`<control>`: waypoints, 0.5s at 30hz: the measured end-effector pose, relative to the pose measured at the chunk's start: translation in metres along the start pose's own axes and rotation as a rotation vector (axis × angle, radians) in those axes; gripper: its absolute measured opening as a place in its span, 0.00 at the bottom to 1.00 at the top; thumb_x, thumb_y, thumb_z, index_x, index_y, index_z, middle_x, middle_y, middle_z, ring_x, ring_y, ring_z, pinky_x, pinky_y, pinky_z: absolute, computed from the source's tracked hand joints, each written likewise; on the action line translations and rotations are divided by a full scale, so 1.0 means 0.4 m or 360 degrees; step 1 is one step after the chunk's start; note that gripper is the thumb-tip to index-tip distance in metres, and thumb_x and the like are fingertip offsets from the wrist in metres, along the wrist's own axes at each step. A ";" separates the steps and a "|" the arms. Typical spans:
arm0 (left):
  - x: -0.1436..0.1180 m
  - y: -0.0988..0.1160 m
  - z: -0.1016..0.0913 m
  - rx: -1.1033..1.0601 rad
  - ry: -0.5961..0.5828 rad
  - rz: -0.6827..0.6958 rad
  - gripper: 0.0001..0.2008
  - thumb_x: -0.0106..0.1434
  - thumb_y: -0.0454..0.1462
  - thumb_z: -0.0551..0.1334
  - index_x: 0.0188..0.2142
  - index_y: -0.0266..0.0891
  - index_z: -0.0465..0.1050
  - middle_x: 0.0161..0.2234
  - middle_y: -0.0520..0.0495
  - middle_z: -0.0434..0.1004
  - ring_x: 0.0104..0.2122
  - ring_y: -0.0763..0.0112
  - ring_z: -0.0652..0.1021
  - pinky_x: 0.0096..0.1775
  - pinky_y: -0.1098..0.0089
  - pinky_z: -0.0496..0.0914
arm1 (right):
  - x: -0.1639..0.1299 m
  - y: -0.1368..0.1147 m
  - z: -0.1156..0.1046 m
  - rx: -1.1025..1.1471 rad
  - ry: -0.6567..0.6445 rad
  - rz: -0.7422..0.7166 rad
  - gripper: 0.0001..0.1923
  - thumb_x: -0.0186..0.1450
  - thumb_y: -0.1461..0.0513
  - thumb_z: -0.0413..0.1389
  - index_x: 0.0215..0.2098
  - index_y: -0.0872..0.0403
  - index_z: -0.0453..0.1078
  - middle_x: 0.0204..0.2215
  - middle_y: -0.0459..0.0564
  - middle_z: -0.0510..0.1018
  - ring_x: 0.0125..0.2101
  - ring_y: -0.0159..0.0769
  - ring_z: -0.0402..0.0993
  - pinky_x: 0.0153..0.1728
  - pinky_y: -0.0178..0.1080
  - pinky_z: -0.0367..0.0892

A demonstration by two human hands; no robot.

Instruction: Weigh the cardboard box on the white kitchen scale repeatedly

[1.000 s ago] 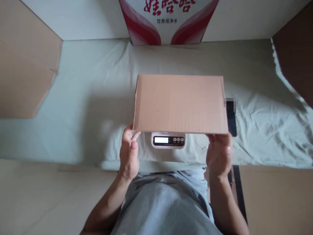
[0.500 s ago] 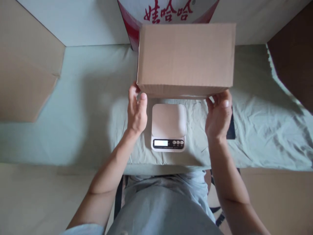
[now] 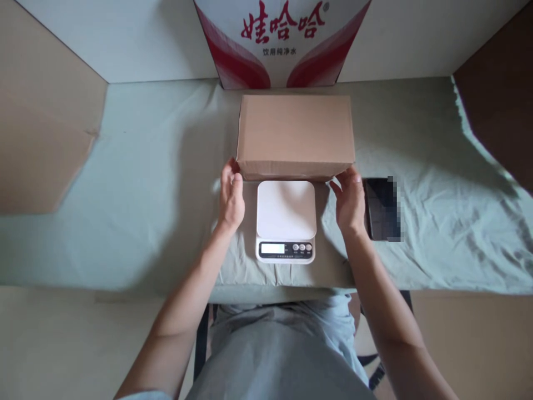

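A closed brown cardboard box sits low over the cloth, just behind the white kitchen scale. At its near left corner my left hand grips the box, with the fingertips hidden behind the side and the thumb pointing up. My right hand holds the near right corner, its fingers partly under the edge. Nothing rests on the scale's platform, and its display is lit but too bright to read. Whether the box bears fully on the cloth I cannot tell.
A dark phone, partly pixelated, lies right of my right hand. A white and red printed carton stands at the back. Brown cardboard rises at the left, and a dark brown panel at the right. Green cloth covers the table.
The box has come down from a raised position to low behind the scale, with both hands still at its corners. The carton's print and the phone now show more fully.
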State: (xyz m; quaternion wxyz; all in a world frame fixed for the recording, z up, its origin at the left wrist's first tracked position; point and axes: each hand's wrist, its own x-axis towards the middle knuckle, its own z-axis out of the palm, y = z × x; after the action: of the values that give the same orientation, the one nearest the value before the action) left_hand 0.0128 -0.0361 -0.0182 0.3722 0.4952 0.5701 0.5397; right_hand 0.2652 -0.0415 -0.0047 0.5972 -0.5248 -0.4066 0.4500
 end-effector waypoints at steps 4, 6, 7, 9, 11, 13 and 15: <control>0.024 -0.043 -0.023 -0.0076 0.0071 -0.0065 0.30 0.62 0.58 0.53 0.58 0.48 0.61 0.62 0.41 0.61 0.61 0.59 0.65 0.60 0.53 0.60 | 0.035 0.018 -0.019 0.0146 0.0068 0.0081 0.30 0.59 0.40 0.46 0.51 0.48 0.66 0.52 0.52 0.72 0.55 0.41 0.67 0.53 0.49 0.61; 0.035 -0.051 -0.028 -0.0120 0.0095 -0.0093 0.30 0.61 0.59 0.53 0.56 0.48 0.64 0.61 0.41 0.63 0.61 0.58 0.66 0.58 0.52 0.63 | 0.049 0.017 -0.025 0.0187 0.0087 0.0139 0.31 0.58 0.39 0.46 0.48 0.49 0.67 0.50 0.53 0.73 0.52 0.41 0.69 0.51 0.49 0.63; 0.040 -0.051 -0.028 -0.0147 0.0095 -0.0103 0.30 0.61 0.60 0.53 0.56 0.49 0.65 0.61 0.41 0.64 0.60 0.57 0.66 0.57 0.52 0.64 | 0.053 0.015 -0.026 0.0199 0.0098 0.0157 0.31 0.58 0.39 0.47 0.47 0.50 0.67 0.49 0.52 0.73 0.51 0.41 0.69 0.50 0.49 0.64; 0.049 -0.045 -0.024 -0.0223 0.0055 -0.0121 0.29 0.61 0.60 0.52 0.54 0.48 0.68 0.59 0.40 0.66 0.58 0.56 0.68 0.54 0.53 0.67 | 0.056 0.005 -0.021 0.0205 0.0105 0.0142 0.30 0.58 0.39 0.47 0.45 0.50 0.68 0.47 0.52 0.74 0.50 0.41 0.70 0.48 0.48 0.65; 0.059 -0.036 -0.014 -0.0300 -0.0013 -0.0147 0.30 0.60 0.61 0.53 0.52 0.46 0.70 0.57 0.39 0.68 0.58 0.55 0.69 0.53 0.53 0.69 | 0.055 -0.005 -0.008 0.0188 0.0083 0.0084 0.29 0.58 0.39 0.47 0.44 0.49 0.68 0.47 0.51 0.75 0.52 0.43 0.69 0.48 0.49 0.66; 0.070 -0.025 -0.003 -0.0334 -0.0050 -0.0174 0.30 0.58 0.62 0.54 0.50 0.47 0.70 0.57 0.40 0.68 0.58 0.54 0.69 0.52 0.52 0.69 | 0.055 -0.015 0.008 0.0147 0.0027 0.0050 0.26 0.58 0.39 0.48 0.42 0.46 0.70 0.48 0.49 0.75 0.53 0.44 0.67 0.49 0.48 0.67; 0.079 -0.009 0.006 -0.0327 -0.0047 -0.0174 0.29 0.57 0.62 0.54 0.49 0.48 0.70 0.57 0.41 0.68 0.59 0.53 0.68 0.52 0.50 0.69 | 0.058 -0.026 0.023 0.0114 -0.0003 0.0050 0.25 0.57 0.39 0.48 0.41 0.45 0.70 0.48 0.47 0.75 0.55 0.45 0.66 0.50 0.49 0.66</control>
State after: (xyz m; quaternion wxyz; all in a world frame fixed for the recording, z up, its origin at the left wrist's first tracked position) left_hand 0.0071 -0.0046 -0.0184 0.4583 0.4305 0.5322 0.5669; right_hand 0.2637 -0.0173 0.0070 0.6082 -0.5091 -0.3824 0.4740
